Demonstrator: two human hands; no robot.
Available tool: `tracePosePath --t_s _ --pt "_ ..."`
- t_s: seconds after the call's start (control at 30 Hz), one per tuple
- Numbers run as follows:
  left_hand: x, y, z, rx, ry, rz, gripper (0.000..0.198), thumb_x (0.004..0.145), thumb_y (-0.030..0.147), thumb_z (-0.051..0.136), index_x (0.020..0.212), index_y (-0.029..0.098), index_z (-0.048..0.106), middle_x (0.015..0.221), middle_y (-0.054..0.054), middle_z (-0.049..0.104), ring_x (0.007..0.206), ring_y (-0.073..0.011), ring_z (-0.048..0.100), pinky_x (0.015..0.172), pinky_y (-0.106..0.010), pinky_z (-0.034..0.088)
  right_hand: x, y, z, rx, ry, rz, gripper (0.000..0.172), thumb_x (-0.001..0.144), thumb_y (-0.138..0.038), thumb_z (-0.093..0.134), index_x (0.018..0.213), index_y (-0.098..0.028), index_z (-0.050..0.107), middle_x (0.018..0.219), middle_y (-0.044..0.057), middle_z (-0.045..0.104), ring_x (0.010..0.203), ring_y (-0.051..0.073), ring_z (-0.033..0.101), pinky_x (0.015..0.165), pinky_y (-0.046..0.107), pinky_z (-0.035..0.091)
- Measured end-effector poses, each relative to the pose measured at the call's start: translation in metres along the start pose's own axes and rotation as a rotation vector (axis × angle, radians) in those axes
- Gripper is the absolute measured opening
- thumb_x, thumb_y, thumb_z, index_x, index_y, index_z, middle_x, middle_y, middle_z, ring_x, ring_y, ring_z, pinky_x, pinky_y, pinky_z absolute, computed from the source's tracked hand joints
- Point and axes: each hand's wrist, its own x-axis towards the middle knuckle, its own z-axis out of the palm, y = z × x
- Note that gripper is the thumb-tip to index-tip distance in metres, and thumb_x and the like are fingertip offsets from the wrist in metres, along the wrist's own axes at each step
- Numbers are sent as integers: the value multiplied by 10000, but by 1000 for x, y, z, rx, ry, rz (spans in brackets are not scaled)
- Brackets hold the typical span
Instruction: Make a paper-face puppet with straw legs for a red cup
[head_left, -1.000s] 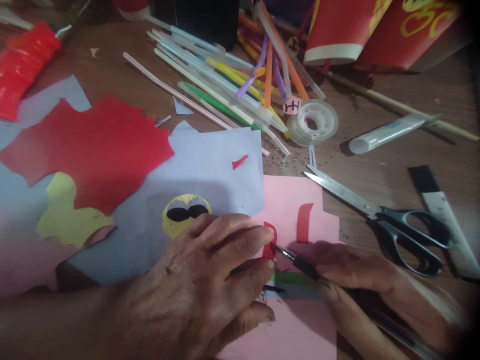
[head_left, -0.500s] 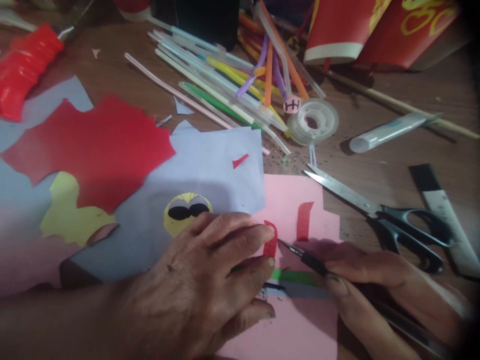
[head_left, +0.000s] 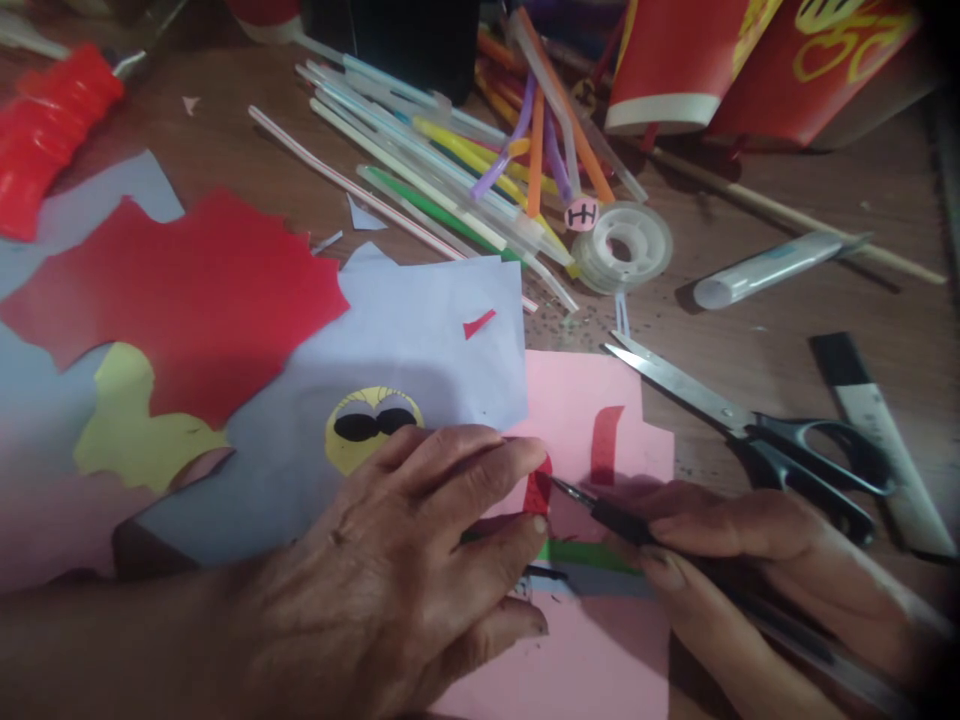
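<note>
Head view: from above, two bare hands are working over layered coloured paper on a brown counter [head_left: 750, 340]. The left hand [head_left: 405, 570] is lying palm down with its fingers slightly spread, pressing rather than gripping. Between its index and middle fingertips a small red paper piece [head_left: 536, 490] is showing, resting on pink paper [head_left: 600, 640]; its left part is hiding under the fingers. The right hand [head_left: 780, 530] is closing in a writing pinch around a black pen [head_left: 619, 515], whose silver point is sitting at the red piece's right edge; whether it is touching, I cannot tell.

The red piece is looking thin, nearly weightless and easy to crease or tear, so it is probably best steadied by flat fingertips near its edges and lifted, if at all, by a corner. The pen is looking stiff and light, offering its best hold on the dark section just behind the point.

A second red strip [head_left: 606, 445] is lying on the pink paper, to the right. Further right, scissors [head_left: 739, 418] are lying with their blades pointing to the upper left. Above them a tape roll [head_left: 637, 245] is resting near drinking straws [head_left: 409, 172]. A yellow paper face [head_left: 373, 425] is peeking out beyond the left knuckles, on blue-grey paper [head_left: 435, 290].
</note>
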Motion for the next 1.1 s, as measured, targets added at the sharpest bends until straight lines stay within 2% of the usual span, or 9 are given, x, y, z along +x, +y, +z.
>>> tracePosePath --t_s 0.13,0.27,0.43,0.67,0.9,1.1 --pt "-2 0 0 3 8 -1 225 862 310 550 1048 204 620 1328 -76 486 1183 -242 419 907 -381 357 -1 -7 4 -12 34 49 114 785 -408 645 804 -301 610 863 -55 728 724 148 698 706 231 543" --pt "0 -1 1 4 3 9 227 866 313 547 1051 203 619 1328 -80 483 1178 -244 424 896 -381 367 0 -8 5 -30 27 48 89 784 -375 650 812 -301 611 880 -58 732 756 144 698 719 227 527" --pt "1 -1 2 0 13 -1 194 860 296 549 1012 203 628 1316 -76 494 1167 -247 441 887 -383 380 -1 -6 5 -19 -3 11 70 801 -322 631 853 -285 602 911 -73 722 779 106 694 755 187 495" --pt "0 -1 0 13 -4 16 227 870 327 541 1044 208 625 1324 -79 479 1183 -237 406 907 -369 340 1 0 7 -36 3 -121 35 815 -271 605 846 -260 593 895 -59 711 789 113 680 782 215 471" --pt "1 -1 0 24 3 17 233 872 336 539 1046 209 628 1317 -79 488 1181 -226 406 921 -356 324 1 1 5 -62 -18 -108 33 822 -279 606 846 -264 590 891 -47 710 786 133 679 772 238 486" --pt "0 -1 1 26 5 14 242 875 351 532 1049 213 628 1318 -75 492 1170 -232 420 915 -365 339 1 6 1 -70 -30 -125 66 810 -301 623 852 -265 587 846 -19 719 743 173 687 695 272 527"
